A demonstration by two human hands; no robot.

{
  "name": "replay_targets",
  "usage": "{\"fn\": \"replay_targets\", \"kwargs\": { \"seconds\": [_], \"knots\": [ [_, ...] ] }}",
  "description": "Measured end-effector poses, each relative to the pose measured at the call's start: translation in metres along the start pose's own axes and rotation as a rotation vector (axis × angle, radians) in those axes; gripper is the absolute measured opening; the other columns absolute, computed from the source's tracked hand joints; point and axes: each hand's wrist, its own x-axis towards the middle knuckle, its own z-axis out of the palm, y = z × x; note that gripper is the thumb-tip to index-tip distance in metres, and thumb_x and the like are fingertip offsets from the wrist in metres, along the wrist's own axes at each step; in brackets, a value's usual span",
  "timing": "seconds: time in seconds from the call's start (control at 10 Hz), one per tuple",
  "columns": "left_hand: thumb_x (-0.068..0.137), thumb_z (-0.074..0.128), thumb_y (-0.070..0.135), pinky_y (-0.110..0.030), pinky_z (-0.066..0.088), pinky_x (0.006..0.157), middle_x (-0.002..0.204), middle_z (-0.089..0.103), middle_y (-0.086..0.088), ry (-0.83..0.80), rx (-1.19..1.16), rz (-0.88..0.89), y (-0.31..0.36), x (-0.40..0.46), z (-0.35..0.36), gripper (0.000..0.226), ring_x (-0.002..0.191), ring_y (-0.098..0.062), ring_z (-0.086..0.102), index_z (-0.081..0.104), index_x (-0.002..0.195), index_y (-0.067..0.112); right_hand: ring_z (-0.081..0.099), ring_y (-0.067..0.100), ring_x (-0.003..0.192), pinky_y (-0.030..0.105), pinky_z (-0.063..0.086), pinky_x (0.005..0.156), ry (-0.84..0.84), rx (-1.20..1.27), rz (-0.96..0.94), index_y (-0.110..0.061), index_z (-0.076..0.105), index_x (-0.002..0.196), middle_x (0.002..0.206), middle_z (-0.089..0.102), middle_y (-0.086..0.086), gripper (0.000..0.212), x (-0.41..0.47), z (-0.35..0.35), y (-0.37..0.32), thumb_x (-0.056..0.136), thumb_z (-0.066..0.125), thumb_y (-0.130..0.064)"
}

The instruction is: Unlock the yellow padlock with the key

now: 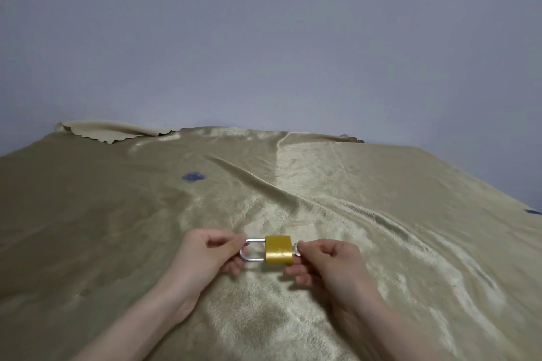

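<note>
I see my left hand (205, 252) curled, thumb and forefinger pinching the silver shackle (252, 249) of the yellow padlock (278, 250). The padlock lies sideways, held just above the beige plush blanket (117, 228), shackle pointing left. My right hand (325, 261) is on the padlock's other side, fingers pressed together on the key (297, 250) at its base. The key's blade is hidden.
</note>
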Motion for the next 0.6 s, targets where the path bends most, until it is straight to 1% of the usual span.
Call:
{"fn": "replay_targets", "kwargs": {
  "seconds": [0.1, 0.2, 0.3, 0.4, 0.5, 0.6],
  "knots": [
    [0.081, 0.063, 0.003, -0.017, 0.042, 0.038, 0.040, 0.059, -0.002, 0.032, 0.249, 0.037, -0.0069, 0.0015, -0.0019, 0.023, 0.033, -0.009, 0.048, 0.072, 0.059, 0.003, 0.061, 0.024, 0.039, 0.027, 0.052, 0.038, -0.002, -0.150, 0.001, 0.014, 0.061, 0.076, 0.051, 0.066, 0.019, 0.017, 0.0000, -0.0011, 0.0030, 0.086, 0.059, 0.000],
    [0.080, 0.065, 0.010, -0.019, 0.038, 0.042, 0.040, 0.055, 0.002, 0.051, 0.487, 0.104, -0.0097, 0.0026, -0.0016, 0.021, 0.033, -0.008, 0.044, 0.072, 0.060, 0.011, 0.060, 0.021, 0.036, 0.025, 0.048, 0.033, -0.004, -0.275, -0.012, 0.014, 0.061, 0.071, 0.048, 0.063, 0.015, 0.018, 0.0001, -0.0017, 0.0039, 0.085, 0.059, 0.002],
    [0.077, 0.068, 0.016, -0.027, 0.036, 0.051, 0.043, 0.058, -0.002, 0.088, 0.697, 0.237, -0.0114, 0.0033, -0.0006, 0.021, 0.042, -0.010, 0.045, 0.072, 0.056, 0.019, 0.058, 0.021, 0.035, 0.026, 0.047, 0.034, 0.002, -0.397, -0.040, 0.014, 0.061, 0.071, 0.048, 0.062, 0.015, 0.015, 0.0011, -0.0025, 0.0052, 0.082, 0.061, 0.004],
    [0.077, 0.069, 0.020, -0.025, 0.039, 0.055, 0.055, 0.068, -0.003, 0.090, 0.810, 0.314, -0.0137, 0.0051, -0.0017, 0.015, 0.054, -0.014, 0.057, 0.073, 0.062, 0.017, 0.057, 0.022, 0.033, 0.026, 0.046, 0.035, 0.018, -0.464, -0.061, 0.012, 0.060, 0.074, 0.048, 0.062, 0.017, 0.011, 0.0028, -0.0024, 0.0064, 0.081, 0.063, 0.004],
    [0.075, 0.070, 0.019, -0.014, 0.035, 0.052, 0.045, 0.056, 0.009, 0.061, 0.895, 0.341, -0.0155, 0.0059, -0.0027, 0.014, 0.051, -0.005, 0.052, 0.073, 0.062, 0.018, 0.053, 0.018, 0.028, 0.022, 0.039, 0.029, 0.039, -0.482, -0.072, 0.004, 0.056, 0.080, 0.047, 0.060, 0.014, 0.008, 0.0033, -0.0021, 0.0060, 0.080, 0.063, 0.002],
    [0.076, 0.069, 0.016, -0.013, 0.034, 0.047, 0.041, 0.054, 0.010, 0.147, 0.666, 0.270, -0.0124, 0.0088, -0.0021, 0.019, 0.044, -0.002, 0.047, 0.069, 0.057, 0.014, 0.049, 0.015, 0.026, 0.018, 0.032, 0.028, 0.117, -0.452, -0.122, -0.004, 0.056, 0.073, 0.043, 0.059, 0.009, 0.018, 0.0049, -0.0031, 0.0018, 0.083, 0.065, -0.015]
  ]
}}
